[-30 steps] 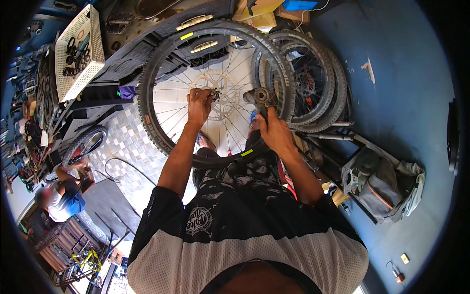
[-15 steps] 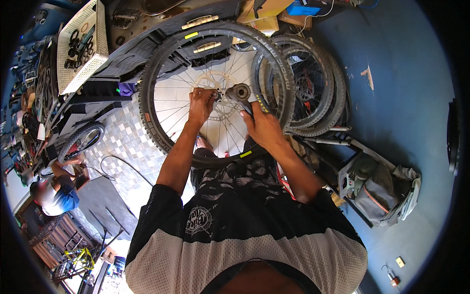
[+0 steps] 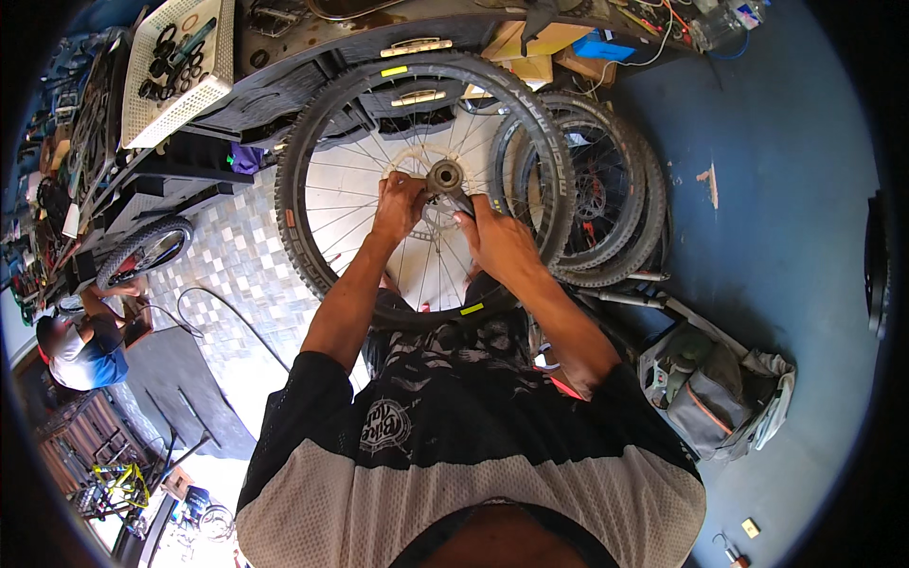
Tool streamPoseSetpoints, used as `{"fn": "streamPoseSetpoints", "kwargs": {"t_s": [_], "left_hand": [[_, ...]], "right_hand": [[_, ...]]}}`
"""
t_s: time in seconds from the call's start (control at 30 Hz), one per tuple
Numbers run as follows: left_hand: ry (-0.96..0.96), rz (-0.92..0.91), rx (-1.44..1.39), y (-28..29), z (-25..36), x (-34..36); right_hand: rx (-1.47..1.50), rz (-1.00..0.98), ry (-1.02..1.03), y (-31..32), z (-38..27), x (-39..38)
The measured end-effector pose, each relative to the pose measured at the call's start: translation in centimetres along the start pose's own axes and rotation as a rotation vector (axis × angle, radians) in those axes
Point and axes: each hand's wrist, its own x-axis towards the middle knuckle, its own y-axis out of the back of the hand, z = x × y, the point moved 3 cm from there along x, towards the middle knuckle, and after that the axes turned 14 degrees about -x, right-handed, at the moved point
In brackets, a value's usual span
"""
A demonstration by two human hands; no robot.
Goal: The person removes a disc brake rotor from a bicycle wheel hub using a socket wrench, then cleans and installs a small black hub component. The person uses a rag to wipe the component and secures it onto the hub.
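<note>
A large bicycle wheel with a knobby black tyre (image 3: 290, 194) and thin spokes stands before me, tilted, its lower edge against my body. My left hand (image 3: 399, 206) is closed at the hub, in front of the spokes; what its fingers pinch is hidden. In my right hand (image 3: 497, 232) is the dark handle of a grey metal tool (image 3: 445, 176) with a round, hollow head. That head lies over the hub, close beside my left fingers. Behind both hands a pale disc brake rotor (image 3: 440, 225) partly shows.
Several more wheels (image 3: 620, 256) lean together at the right. A white perforated basket (image 3: 204, 99) of small black parts sits on the workbench (image 3: 379, 24). A grey bag (image 3: 710, 402) rests near the blue wall. At the far left another person (image 3: 90, 350) is seated low.
My right hand has brought the tool's head leftward over the hub, next to my left fingers. The left hand stays closed at the hub. The view has shifted slightly.
</note>
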Motion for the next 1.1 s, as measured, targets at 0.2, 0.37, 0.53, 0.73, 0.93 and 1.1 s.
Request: {"fn": "streamPoseSetpoints", "kwargs": {"t_s": [0.2, 0.37, 0.53, 0.73, 0.93, 1.1], "left_hand": [[-0.008, 0.119, -0.376, 0.1, -0.1, -0.3], [-0.043, 0.007, 0.008, 0.0, -0.2, -0.3], [0.021, 0.058, -0.131, -0.3, 0.7, -0.9], [0.054, 0.297, -0.248, 2.8, -0.2, -0.4], [0.056, 0.205, -0.271, 3.3, 0.5, -0.6], [0.060, 0.057, -0.267, 2.2, 0.5, 0.2]], "right_hand": [[0.275, 0.585, 0.366, 7.6, -0.7, -5.6], [-0.084, -0.097, 0.001, -2.5, -0.6, 0.8], [0.129, 0.107, -0.047, -3.2, 2.7, 0.0], [0.217, 0.087, -0.226, -2.3, 6.0, -1.7], [0.294, 0.053, -0.284, -4.2, 7.6, -3.9], [0.313, 0.024, -0.322, -4.8, 7.8, -4.6]]}}
